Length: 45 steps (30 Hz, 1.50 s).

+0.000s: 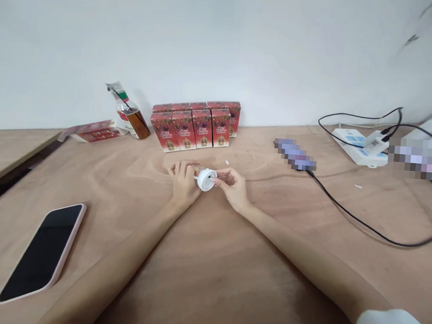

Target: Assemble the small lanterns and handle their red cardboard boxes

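Biggest thing here is the pale brown wooden table (206, 286), which gives both forearms something to lean on, probably so the hands stay steady. Toward the wall there's a double row of red printed cardboard boxes (202, 131), standing upright and packed side by side, I'd guess to save space and keep the middle free for handling. Black-screened phone in a pale pink case (42, 253) lies flat at the near left, off to the side of the left forearm. White rectangular power strip (371, 159) sits far right, so its black cable (367, 233) loops mostly clear of the hands. Clear glass bottle with amber liquid (138, 124) stands back left.

Now the hands: left hand (185, 183) is curled around the left side of a small white round plastic piece (206, 180), seemingly as the anchor, with the open face turned toward the wearer. Right hand (235, 191) has thumb and fingertips drawn narrow at its right edge; can't tell whether they're gripping the rim or something tiny. Smallest: white scrap (227, 162) just beyond.
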{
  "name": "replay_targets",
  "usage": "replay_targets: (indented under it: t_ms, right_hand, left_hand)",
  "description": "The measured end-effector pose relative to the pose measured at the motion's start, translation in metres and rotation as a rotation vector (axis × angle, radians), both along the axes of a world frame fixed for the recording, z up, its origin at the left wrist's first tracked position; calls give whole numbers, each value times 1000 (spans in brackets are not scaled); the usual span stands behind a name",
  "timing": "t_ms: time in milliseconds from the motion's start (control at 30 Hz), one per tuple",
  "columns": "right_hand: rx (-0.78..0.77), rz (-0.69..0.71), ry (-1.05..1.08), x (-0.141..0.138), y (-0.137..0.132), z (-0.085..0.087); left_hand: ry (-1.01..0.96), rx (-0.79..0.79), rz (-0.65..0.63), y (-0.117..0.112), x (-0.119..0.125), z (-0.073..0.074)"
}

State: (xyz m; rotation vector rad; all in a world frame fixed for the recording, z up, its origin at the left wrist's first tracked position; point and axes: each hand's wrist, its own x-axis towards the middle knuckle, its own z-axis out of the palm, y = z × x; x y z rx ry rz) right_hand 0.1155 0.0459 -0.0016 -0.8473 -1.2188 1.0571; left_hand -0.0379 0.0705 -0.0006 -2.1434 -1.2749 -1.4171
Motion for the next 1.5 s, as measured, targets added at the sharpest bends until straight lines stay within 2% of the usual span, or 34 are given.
replay_targets:
  t_ms: [100,167,233,300,367,433,567,667,800,900,1067,1200,1333,1500]
  right_hand:
    - [72,23,-66,3,2,-1]
    - [130,-31,-195,12,8,-1]
    - [185,-180,-429,27,18,-2]
    - [265,-362,-759,47,31,-3]
    - [313,-476,-1086,65,42,-5]
    - [306,-544,-1300,77,49,-7]
    - [339,-550,-1517,82,53,-8]
    - [404,-503,-1603,78,52,-7]
    - [371,-531,-1556,75,51,-6]
    - [319,-521,-1375,75,50,-7]
    - [492,-407,-931,75,44,-5]
    - [588,-354,-719,66,32,-6]
    - [672,-218,-672,51,19,-11]
    - [887,-21,-794,32,5,-7]
  left_hand:
    - [-146,-95,-55,0,1,0]
    - [-336,-200,-93,2,2,2]
    - [-564,-303,-144,5,3,4]
    - [-775,-385,-205,9,4,6]
    - [-949,-445,-262,13,4,7]
    - [-1114,-490,-310,16,4,5]
    - [-1363,-577,-407,21,2,2]
    - [-1439,-608,-446,22,1,2]
    - [-1488,-662,-426,22,1,2]
    - [-1525,-672,-379,22,1,2]
    - [-1478,-645,-398,20,2,3]
    - [-1452,-663,-466,18,3,3]
    - [-1509,-643,-483,24,0,0]
    - [-1737,-740,-512,28,-9,3]
